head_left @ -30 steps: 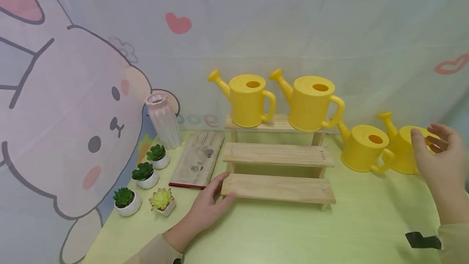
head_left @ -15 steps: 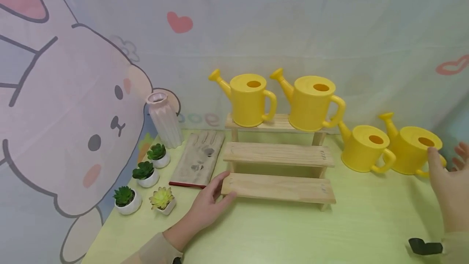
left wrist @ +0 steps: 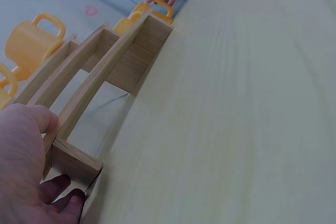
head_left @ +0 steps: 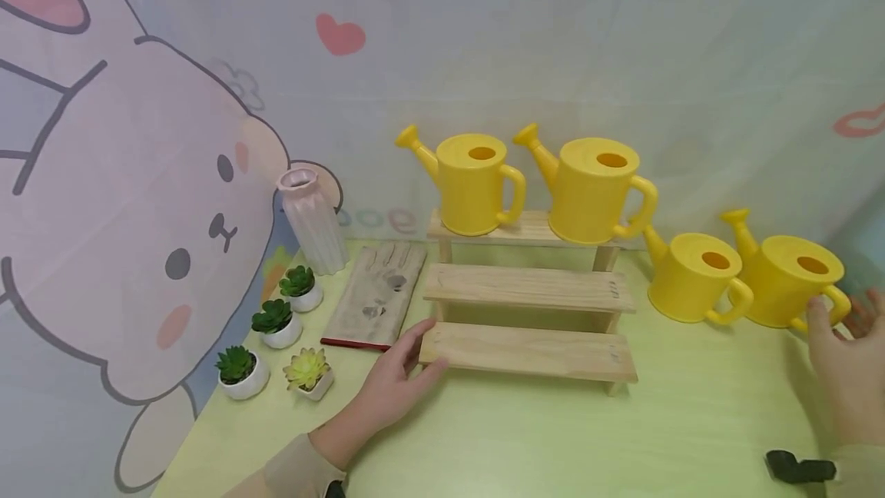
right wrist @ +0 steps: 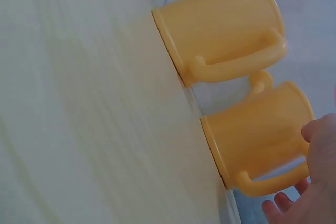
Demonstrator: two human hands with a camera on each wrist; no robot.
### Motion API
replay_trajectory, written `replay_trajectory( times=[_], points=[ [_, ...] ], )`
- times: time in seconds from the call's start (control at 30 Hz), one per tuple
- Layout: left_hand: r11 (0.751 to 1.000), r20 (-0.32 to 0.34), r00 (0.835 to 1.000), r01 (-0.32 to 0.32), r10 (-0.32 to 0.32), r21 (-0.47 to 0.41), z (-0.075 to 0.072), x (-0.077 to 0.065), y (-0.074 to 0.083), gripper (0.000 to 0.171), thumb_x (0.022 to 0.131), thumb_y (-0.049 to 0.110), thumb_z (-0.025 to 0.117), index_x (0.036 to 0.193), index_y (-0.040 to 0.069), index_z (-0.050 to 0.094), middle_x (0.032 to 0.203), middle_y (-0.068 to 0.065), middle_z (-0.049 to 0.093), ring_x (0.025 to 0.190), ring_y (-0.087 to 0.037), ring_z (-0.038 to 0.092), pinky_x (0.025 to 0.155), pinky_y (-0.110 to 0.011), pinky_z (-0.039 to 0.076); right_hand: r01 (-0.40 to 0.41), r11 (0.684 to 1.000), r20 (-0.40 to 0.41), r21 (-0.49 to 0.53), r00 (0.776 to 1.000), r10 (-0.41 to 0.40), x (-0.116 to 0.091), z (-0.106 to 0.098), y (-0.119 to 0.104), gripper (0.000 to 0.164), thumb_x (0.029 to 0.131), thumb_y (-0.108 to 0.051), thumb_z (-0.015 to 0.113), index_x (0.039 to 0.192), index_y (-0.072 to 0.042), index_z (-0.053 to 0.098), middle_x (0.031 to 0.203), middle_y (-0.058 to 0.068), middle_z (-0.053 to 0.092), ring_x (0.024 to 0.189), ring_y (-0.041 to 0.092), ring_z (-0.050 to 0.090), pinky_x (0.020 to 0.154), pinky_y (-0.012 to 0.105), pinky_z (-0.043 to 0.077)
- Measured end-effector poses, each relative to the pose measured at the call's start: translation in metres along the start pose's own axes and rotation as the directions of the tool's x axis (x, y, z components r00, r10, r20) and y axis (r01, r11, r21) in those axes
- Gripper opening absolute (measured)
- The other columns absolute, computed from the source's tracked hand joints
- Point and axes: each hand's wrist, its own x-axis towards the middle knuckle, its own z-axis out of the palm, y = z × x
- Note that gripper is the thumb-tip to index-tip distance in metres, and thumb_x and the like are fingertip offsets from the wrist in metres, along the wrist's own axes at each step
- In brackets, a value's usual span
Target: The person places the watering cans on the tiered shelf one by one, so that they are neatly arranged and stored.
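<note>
My left hand point(head_left: 394, 381) holds the left end of the lowest step of a three-tier wooden shelf point(head_left: 528, 352). In the left wrist view the thumb lies on the step's edge and the fingers point(left wrist: 68, 205) curl beside its leg. At the far right, my right hand point(head_left: 846, 363) is at the handle of the rightmost yellow watering can point(head_left: 781, 283). Its thumb is by the handle; the other fingers point(right wrist: 283, 201) are spread beyond it, not closed round it. Another yellow watering can point(head_left: 684, 283) stands just left of that one on the table.
Two more yellow watering cans point(head_left: 470, 194) stand on the shelf's top tier. To the left lie a grey glove point(head_left: 369, 298), a pleated pale vase point(head_left: 314, 229) and several small potted succulents point(head_left: 280, 325). A printed cloth point(head_left: 553, 44) hangs behind the green table point(head_left: 525, 444).
My right hand has moved right from in front of the rightmost watering can to its handle. The left hand stays at the shelf. The head view has shifted slightly.
</note>
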Motion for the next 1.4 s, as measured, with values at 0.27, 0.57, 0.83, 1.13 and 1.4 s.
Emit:
replay_trajectory(
  times=[0.27,0.57,0.83,1.13,1.4],
  points=[
    [1.0,0.003,1.0,0.005,-0.005,-0.005,0.0,-0.001,0.0,0.069,0.096,0.04,0.072,0.156,0.028,0.04,0.143,-0.001,0.061,0.137,-0.014,0.055,0.12,-0.042,0.041,0.011,0.993,-0.062,-0.121,0.998,-0.018,0.005,0.007,0.013,0.067,0.102,-0.04,0.053,0.16,-0.04,0.021,0.136,-0.025,0.04,0.113,-0.011,0.047,0.108,0.01,0.043],
    [1.0,0.001,1.0,0.005,-0.005,-0.003,0.001,0.0,0.001,0.068,0.095,0.043,0.072,0.155,0.03,0.041,0.143,-0.001,0.061,0.138,-0.016,0.055,0.119,-0.044,0.042,0.024,0.957,-0.083,-0.29,0.995,-0.05,0.011,0.005,0.018,0.052,0.106,-0.038,0.048,0.154,-0.019,0.045,0.105,-0.02,0.05,0.081,-0.019,0.029,0.081,0.013,0.037],
    [1.0,-0.004,1.0,0.017,-0.017,0.001,0.002,-0.001,0.002,0.068,0.095,0.045,0.071,0.154,0.031,0.041,0.146,-0.002,0.059,0.14,-0.017,0.053,0.119,-0.045,0.042,0.026,0.928,-0.072,-0.371,0.996,-0.057,0.009,0.003,0.014,0.048,0.108,-0.03,0.044,0.151,-0.009,0.049,0.127,0.015,0.061,0.081,-0.003,0.039,0.068,0.016,0.03],
    [1.0,-0.015,1.0,0.007,-0.007,0.005,0.002,0.0,-0.002,0.069,0.095,0.045,0.072,0.155,0.031,0.041,0.146,-0.002,0.058,0.14,-0.018,0.053,0.119,-0.045,0.042,-0.021,0.991,-0.133,-0.135,0.991,0.002,0.001,0.0,0.004,0.034,0.106,-0.033,0.047,0.137,-0.032,0.063,0.086,-0.037,0.039,0.08,-0.014,0.036,0.066,0.004,0.034],
    [1.0,-0.015,1.0,0.004,-0.004,0.007,0.003,0.0,-0.002,0.068,0.095,0.045,0.072,0.155,0.032,0.041,0.15,-0.003,0.056,0.142,-0.02,0.051,0.119,-0.046,0.042,0.052,0.964,-0.166,0.261,0.986,-0.009,-0.019,-0.001,-0.029,0.016,0.105,-0.032,0.051,0.117,-0.035,0.062,0.102,-0.024,0.047,0.099,-0.011,0.047,0.089,0.001,0.045]
  ],
)
